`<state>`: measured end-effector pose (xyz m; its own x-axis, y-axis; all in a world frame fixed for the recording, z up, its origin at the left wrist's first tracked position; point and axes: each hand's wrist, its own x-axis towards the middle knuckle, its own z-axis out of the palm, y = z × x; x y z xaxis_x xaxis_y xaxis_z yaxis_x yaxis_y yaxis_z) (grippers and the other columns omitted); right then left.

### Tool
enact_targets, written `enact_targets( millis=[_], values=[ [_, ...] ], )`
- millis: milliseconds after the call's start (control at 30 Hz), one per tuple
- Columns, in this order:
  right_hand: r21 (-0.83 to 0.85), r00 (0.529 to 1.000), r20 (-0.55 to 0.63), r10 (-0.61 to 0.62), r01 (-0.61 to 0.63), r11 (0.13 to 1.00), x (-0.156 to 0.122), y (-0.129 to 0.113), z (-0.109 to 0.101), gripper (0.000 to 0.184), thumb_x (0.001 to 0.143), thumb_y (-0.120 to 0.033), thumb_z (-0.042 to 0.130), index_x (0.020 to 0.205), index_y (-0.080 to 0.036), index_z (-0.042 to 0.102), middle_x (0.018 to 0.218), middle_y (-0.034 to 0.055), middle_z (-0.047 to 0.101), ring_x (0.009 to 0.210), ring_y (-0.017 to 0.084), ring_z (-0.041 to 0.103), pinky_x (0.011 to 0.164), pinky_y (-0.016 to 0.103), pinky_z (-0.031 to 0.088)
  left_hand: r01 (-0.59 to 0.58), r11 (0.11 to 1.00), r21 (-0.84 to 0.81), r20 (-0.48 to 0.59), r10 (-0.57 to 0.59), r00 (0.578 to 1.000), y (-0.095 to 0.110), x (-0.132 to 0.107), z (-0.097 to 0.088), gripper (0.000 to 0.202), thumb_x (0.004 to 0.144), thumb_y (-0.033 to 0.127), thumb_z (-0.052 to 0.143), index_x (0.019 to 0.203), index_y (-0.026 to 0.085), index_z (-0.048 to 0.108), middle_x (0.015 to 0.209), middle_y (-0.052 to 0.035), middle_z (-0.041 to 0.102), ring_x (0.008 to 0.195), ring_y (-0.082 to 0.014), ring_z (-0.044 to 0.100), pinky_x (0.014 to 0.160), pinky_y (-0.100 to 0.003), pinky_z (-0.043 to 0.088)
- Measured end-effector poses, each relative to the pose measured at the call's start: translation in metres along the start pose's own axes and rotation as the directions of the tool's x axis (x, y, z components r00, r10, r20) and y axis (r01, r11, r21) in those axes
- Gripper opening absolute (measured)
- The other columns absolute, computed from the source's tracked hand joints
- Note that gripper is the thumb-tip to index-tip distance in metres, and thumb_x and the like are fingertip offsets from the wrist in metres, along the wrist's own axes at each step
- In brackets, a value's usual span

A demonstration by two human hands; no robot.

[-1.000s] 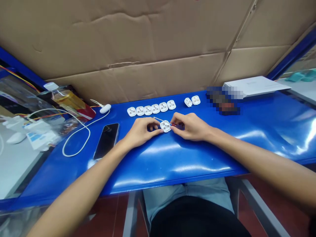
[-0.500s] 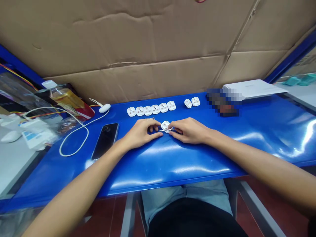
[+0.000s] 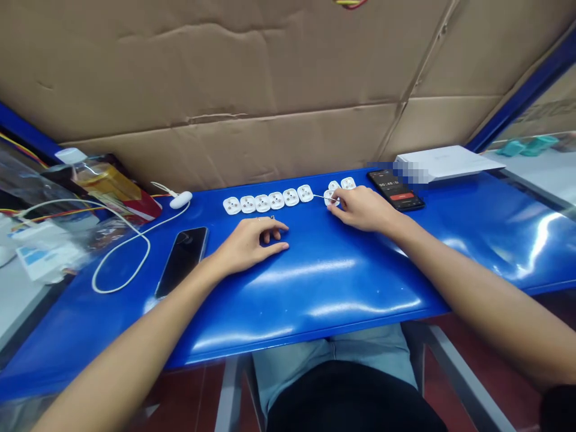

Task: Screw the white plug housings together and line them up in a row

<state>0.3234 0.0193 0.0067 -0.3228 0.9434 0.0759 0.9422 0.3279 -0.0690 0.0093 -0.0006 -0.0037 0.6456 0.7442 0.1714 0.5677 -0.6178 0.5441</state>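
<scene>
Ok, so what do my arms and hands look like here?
Your left hand and right hand are ungloved, the left forearm and right forearm bare. What seems a black sleeve begins past the right forearm. Small glints on the left hand may be rings.

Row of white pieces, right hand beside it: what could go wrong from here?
The thin rod in the right hand points at the row's right-end piece, so a small swing might knock it askew.
The front piece by that hand sits close to two others behind it and could bump them.
The lit phone lies close to that hand, so a sweep might nudge it.
</scene>
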Motion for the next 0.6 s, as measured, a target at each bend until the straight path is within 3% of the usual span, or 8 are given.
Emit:
enact_targets(
  millis=[200, 600],
  values=[
    [0.001, 1.0, 0.01, 0.02, -0.02, 1.0, 0.0009, 0.0045, 0.0034, 0.045, 0.104, -0.043, 0.053, 0.14, -0.019, 0.062, 0.109, 0.0152, 0.078, 0.097, 0.034, 0.073, 0.077, 0.038, 0.046, 0.005, 1.0, 0.001, 0.01, -0.005, 1.0, 0.0015, -0.0003, -0.0011, 0.04, 0.095, 0.05, 0.074, 0.122, 0.02, 0.077, 0.099, -0.0046, 0.077, 0.082, -0.0186, 0.069, 0.077, -0.031, 0.053],
    [0.012, 0.999, 0.037, 0.01, -0.011, 1.0, 0.0014, -0.0007, 0.0064, 0.052, 0.106, -0.045, 0.05, 0.152, -0.022, 0.057, 0.11, 0.0145, 0.08, 0.1, 0.035, 0.074, 0.082, 0.04, 0.051, 0.003, 1.0, 0.005, 0.004, -0.003, 1.0, 0.001, -0.0009, -0.0005, 0.04, 0.096, 0.049, 0.073, 0.121, 0.02, 0.078, 0.099, -0.0056, 0.077, 0.081, -0.0184, 0.068, 0.076, -0.03, 0.053]
  ],
)
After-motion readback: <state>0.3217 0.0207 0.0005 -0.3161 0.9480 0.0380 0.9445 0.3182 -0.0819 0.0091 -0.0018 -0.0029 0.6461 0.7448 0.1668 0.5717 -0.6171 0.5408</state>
